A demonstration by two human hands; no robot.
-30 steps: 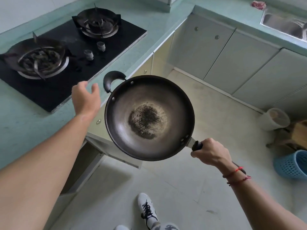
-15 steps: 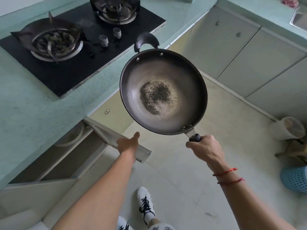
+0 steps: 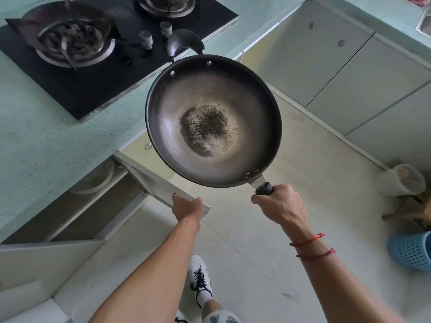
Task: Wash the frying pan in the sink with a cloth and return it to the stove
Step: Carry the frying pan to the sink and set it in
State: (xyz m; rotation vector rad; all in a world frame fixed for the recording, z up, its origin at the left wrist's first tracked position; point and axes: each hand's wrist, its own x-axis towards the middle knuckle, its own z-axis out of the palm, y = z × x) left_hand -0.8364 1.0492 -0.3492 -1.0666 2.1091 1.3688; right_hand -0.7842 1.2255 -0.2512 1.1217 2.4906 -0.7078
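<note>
The right hand (image 3: 279,206) is wrapped tight round the dark long handle (image 3: 264,188), fist closed just behind the metal neck. From it the frying pan (image 3: 177,141) juts out toward eleven o'clock, held roughly level in the air over the floor and clear of the counter. It looks a thick, rigid, deep-sided metal pan, so I'd judge it heavy and front-weighted on that one wrist. The small loop handle (image 3: 184,41) at its twelve o'clock rim is the sensible second hold once things get wet and soapy. A burnt crust (image 3: 207,129) sits in the middle of the bowl and will likely want firm scrubbing. The left hand (image 3: 187,207) holds the top edge of an open cabinet door (image 3: 149,176), at seven o'clock of the pan. The stove (image 3: 105,66) lies at ten o'clock, and a sliver of the sink (image 3: 423,24) at two o'clock, well apart.
</note>
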